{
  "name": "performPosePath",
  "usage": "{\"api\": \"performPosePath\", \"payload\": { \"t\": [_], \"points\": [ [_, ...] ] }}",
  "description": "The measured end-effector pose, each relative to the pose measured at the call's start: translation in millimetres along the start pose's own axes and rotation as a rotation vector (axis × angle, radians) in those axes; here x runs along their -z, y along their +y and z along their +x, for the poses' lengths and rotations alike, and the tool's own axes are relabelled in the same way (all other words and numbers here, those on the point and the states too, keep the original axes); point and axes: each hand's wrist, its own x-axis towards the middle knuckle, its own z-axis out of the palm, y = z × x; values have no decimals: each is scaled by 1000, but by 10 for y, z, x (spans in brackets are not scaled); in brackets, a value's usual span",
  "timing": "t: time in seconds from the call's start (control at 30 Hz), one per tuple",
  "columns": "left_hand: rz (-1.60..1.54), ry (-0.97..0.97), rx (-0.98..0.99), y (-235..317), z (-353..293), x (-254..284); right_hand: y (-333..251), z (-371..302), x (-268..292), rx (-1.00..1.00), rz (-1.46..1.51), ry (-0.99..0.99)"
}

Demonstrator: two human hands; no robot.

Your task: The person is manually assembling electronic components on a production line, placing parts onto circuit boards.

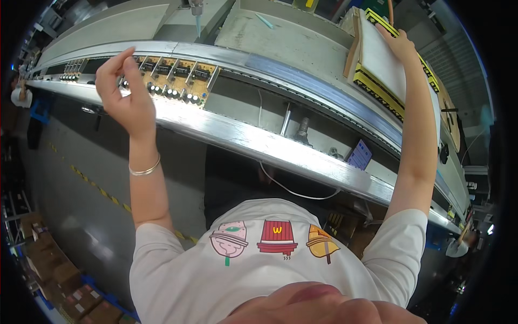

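Note:
My left hand (125, 92) is raised over the near rail at the left, in front of a row of brown circuit boards (175, 78). Its fingers are curled, with thumb and index fingertips close together; anything between them is too small to make out. The boards carry black parts, upright metal plates and small round capacitors. At the far right, my right hand (398, 44) reaches over a white tray (386, 62) edged with yellow-and-black tape. Its fingers are stretched and apart, close to the tray's far edge, with nothing visible in them.
A metal conveyor rail (243, 132) crosses in front of me. A dispensing nozzle (198, 21) hangs over the far side, where a pale green tip (264, 21) lies on the bench. Between the rails are a bolt (303, 128) and a purple-screened device (360, 155). A white cable (302, 195) droops below.

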Motion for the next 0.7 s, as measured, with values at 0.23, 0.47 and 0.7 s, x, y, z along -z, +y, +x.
{"api": "performPosePath", "payload": {
  "t": [0.23, 0.47, 0.7],
  "points": [
    [75, 44, 176, -269, -96, 169, 417, -55, -10, 397, 23, 126],
    [295, -130, 457, -904, -69, 351, 483, -100, 121, 556, -43, 240],
    [206, -273, 634, -986, -68, 393, 499, 84, 295, 596, -70, 126]
  ]
}}
